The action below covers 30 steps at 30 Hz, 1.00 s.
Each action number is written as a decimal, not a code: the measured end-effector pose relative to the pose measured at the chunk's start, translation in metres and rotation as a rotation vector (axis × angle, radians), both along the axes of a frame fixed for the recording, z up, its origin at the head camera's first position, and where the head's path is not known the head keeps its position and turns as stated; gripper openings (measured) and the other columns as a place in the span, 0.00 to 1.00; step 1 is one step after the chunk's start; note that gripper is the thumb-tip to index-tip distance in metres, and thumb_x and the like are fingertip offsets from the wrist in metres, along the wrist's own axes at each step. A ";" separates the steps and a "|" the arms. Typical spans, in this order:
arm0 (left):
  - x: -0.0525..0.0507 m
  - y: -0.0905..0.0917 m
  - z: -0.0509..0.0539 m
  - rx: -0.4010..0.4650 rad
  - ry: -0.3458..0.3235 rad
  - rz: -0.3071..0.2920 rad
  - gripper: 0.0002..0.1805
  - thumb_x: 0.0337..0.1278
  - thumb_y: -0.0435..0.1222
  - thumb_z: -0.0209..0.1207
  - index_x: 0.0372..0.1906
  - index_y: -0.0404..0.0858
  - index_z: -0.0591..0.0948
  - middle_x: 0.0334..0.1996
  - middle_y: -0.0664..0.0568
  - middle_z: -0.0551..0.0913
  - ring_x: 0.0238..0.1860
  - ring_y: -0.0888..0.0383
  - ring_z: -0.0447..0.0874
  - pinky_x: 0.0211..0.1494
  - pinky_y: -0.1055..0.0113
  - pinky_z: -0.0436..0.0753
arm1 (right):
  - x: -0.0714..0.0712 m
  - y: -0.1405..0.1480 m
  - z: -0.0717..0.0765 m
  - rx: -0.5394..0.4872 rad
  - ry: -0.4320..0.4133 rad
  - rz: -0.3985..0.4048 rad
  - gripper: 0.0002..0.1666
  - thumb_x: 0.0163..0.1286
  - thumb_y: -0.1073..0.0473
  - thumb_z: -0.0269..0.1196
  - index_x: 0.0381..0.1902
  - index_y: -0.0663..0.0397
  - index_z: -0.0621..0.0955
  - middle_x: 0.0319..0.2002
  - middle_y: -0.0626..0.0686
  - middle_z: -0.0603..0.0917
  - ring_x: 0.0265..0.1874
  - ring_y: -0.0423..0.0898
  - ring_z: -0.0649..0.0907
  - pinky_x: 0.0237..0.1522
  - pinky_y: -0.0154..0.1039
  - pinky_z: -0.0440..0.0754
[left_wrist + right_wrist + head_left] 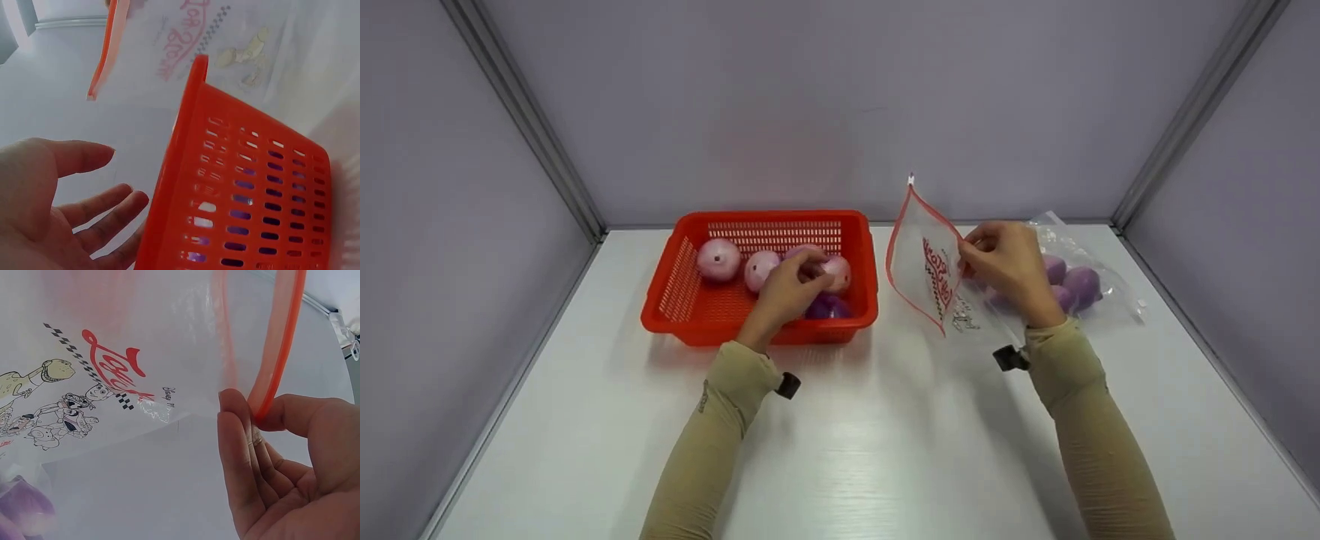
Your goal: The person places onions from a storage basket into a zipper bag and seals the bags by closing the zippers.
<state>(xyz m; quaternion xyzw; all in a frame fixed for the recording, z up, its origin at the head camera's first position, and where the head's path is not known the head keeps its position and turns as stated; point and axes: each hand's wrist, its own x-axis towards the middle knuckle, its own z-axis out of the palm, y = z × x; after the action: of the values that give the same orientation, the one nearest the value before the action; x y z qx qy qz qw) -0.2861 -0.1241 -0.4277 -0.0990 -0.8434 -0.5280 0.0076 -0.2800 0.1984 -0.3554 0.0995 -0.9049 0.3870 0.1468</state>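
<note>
My right hand (1006, 262) pinches the red-edged rim of a clear printed zip bag (926, 262), whose mouth gapes. In the right wrist view, the thumb and fingers of that hand (281, 461) grip the red strip (284, 337). Over the right part of a red basket (772, 337), my left hand (791, 289) hovers with fingers apart and nothing held. Pink round items (718, 259) and a purple one (829, 306) lie in the basket. The left wrist view shows the left hand (84, 202) beside the basket rim (174, 146), fingers spread.
Behind the right hand, another clear bag (1117, 289) with several purple items (1082, 286) lies on the white table (840, 465). Grey walls (810, 112) stand at the back and on both sides. The basket is near the back wall, left of the printed bag.
</note>
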 end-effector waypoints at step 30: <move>-0.029 -0.001 -0.016 -0.364 -0.184 -0.191 0.27 0.57 0.45 0.74 0.57 0.38 0.81 0.53 0.45 0.84 0.51 0.49 0.79 0.66 0.54 0.78 | 0.000 0.001 -0.003 -0.056 -0.031 0.053 0.10 0.70 0.62 0.65 0.35 0.65 0.87 0.24 0.57 0.87 0.18 0.41 0.83 0.20 0.29 0.80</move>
<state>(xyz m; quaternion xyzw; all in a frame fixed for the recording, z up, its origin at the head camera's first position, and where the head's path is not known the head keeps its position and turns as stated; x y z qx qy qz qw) -0.3147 -0.1248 -0.4439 -0.1294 -0.9087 -0.3723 -0.1376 -0.2800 0.1994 -0.3581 0.1133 -0.8929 0.4174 0.1251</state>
